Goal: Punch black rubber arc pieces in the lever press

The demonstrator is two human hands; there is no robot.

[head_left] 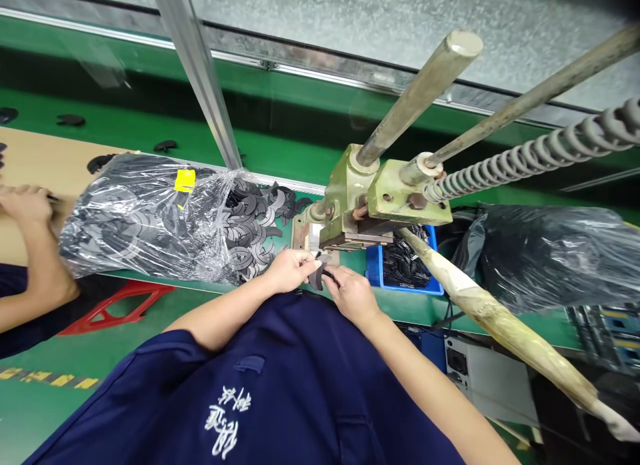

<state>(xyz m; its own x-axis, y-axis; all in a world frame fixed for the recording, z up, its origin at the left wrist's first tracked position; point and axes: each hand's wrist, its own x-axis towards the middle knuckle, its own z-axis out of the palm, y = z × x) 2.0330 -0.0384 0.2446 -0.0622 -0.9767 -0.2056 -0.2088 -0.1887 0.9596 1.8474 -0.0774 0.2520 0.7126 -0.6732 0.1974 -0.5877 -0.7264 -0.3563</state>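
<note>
Just in front of my chest, below the press, my left hand pinches a dark grey crescent-shaped piece between thumb and fingers. My right hand is close on its other side, fingers closed on a small black part that meets the crescent piece's edge. Whether the two are joined cannot be made out. Above my hands stands the green press head. A heap of similar crescent pieces spills from a clear plastic bag on the left.
A blue bin of small black parts stands right of the press. The press's long wrapped lever slants down to the right. Beyond it lies another filled plastic bag. A co-worker's hand is at far left, near a red stool.
</note>
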